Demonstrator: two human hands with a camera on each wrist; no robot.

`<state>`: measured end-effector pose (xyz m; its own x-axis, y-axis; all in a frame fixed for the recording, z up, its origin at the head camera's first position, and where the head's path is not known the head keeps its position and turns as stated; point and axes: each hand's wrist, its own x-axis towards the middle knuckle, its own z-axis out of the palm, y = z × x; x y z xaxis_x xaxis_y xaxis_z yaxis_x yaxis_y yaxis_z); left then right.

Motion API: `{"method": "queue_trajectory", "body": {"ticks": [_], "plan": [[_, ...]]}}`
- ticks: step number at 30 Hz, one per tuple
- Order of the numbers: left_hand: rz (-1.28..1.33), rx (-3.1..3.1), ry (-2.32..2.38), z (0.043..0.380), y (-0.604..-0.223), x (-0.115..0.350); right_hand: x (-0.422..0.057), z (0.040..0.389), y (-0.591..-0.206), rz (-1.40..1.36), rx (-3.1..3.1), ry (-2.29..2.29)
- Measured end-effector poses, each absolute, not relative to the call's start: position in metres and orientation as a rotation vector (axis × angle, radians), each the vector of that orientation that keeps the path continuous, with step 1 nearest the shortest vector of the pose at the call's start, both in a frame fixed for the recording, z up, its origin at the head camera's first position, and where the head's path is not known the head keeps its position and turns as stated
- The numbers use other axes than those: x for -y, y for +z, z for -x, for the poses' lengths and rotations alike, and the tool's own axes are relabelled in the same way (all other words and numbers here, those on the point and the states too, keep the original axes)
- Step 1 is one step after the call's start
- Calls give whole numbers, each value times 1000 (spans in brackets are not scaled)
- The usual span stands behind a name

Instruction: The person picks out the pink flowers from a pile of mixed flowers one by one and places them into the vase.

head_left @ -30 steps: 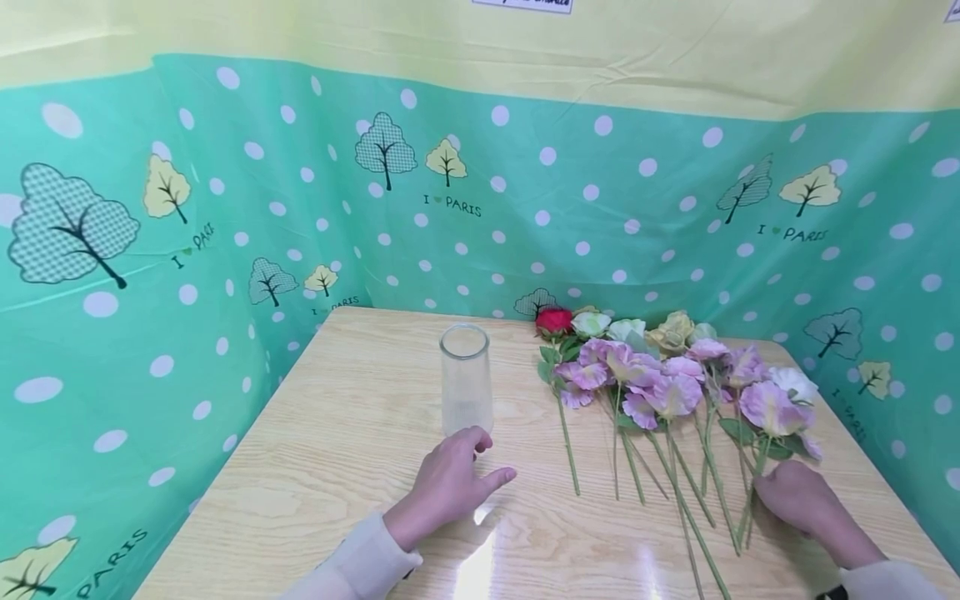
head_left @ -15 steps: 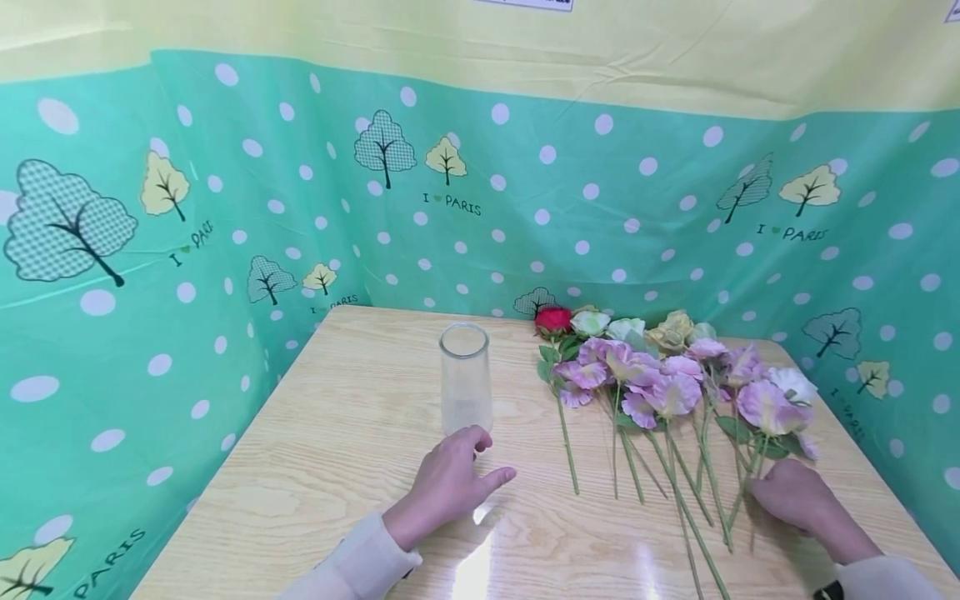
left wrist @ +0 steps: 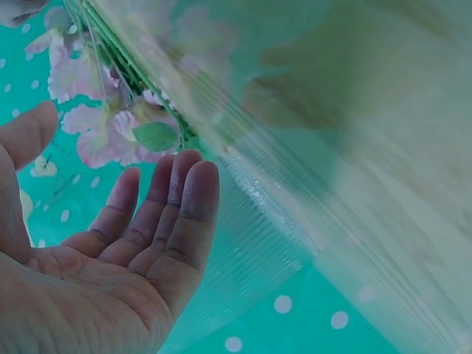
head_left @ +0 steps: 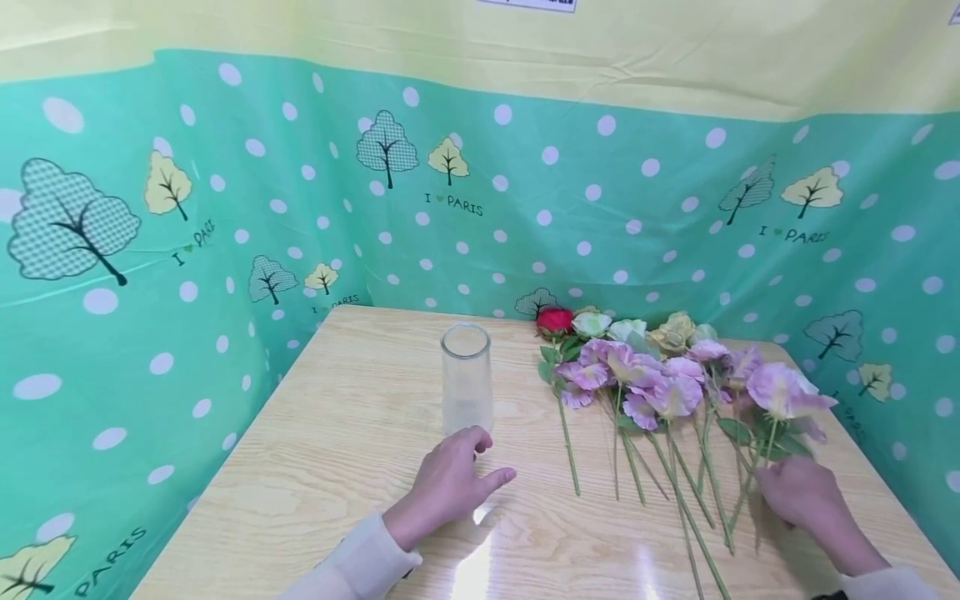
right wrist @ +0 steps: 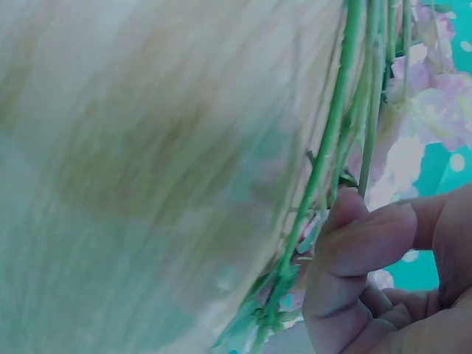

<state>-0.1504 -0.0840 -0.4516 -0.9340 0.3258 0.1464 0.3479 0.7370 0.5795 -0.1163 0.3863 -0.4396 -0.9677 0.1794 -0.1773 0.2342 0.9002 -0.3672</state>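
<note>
A ribbed clear glass vase [head_left: 467, 383] stands upright on the table. Just in front of it rests my left hand [head_left: 450, 477], fingers loosely bent and thumb apart; the palm [left wrist: 96, 302] holds nothing in the left wrist view. At the right, my right hand [head_left: 804, 493] pinches the stem of a light purple artificial flower [head_left: 783, 392]. In the right wrist view the thumb and forefinger of that hand [right wrist: 383, 265] meet at a thin green stem [right wrist: 371, 125]. More purple flowers [head_left: 671, 396] lie to its left, their stems crossing toward the front.
Along the back of the flower pile are a red rose [head_left: 555, 322], pale green-white roses [head_left: 591, 323] and a beige rose [head_left: 672, 332]. The wooden table [head_left: 315, 433] is bordered by a green dotted curtain [head_left: 465, 242] at the back and sides.
The right hand first shifted slightly left, then back right, and the purple flower's head has tilted up and to the right. My left hand and the vase have stayed still.
</note>
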Motion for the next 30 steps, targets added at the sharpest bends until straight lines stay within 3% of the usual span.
{"method": "queue_trajectory", "body": {"ticks": [30], "plan": [[575, 2872, -982, 152, -447, 74, -324, 107, -420, -243, -3408, -806]]}}
